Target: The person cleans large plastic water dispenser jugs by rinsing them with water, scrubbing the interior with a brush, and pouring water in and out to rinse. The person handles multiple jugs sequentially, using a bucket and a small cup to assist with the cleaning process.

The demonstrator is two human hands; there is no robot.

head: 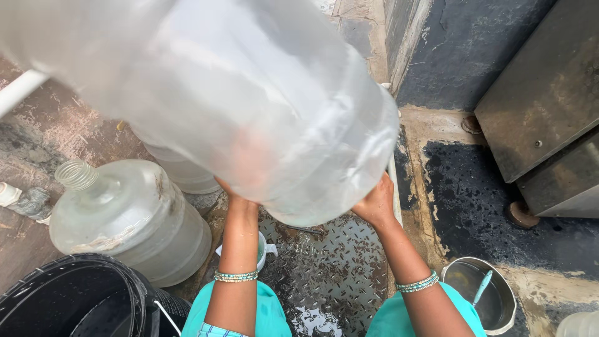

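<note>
Three clear water jugs (249,93) — one black bucket (68,299), one steel pot (483,299), two hands (374,203)

jug (249,93) top cropped, left hand (240,187) behind it

- so the big water jug (249,93) is up in the air, tilted, between both hands and above the metal floor plate (331,268)
- left hand (234,193) is under its left side, right hand (377,203) pressed on the lower right edge
- a second jug (131,218) stands on the floor to the left, a third one (181,168) right behind it
- bucket (75,299) sits in the near left corner, just in front of that second jug
- small jug with a handle (265,249) is on the plate behind the left forearm
- steel pot (483,293) is off to the right by the right elbow, with a stick-like tool (482,287) lying in it
- metal cabinet (543,106) stands far right
</note>
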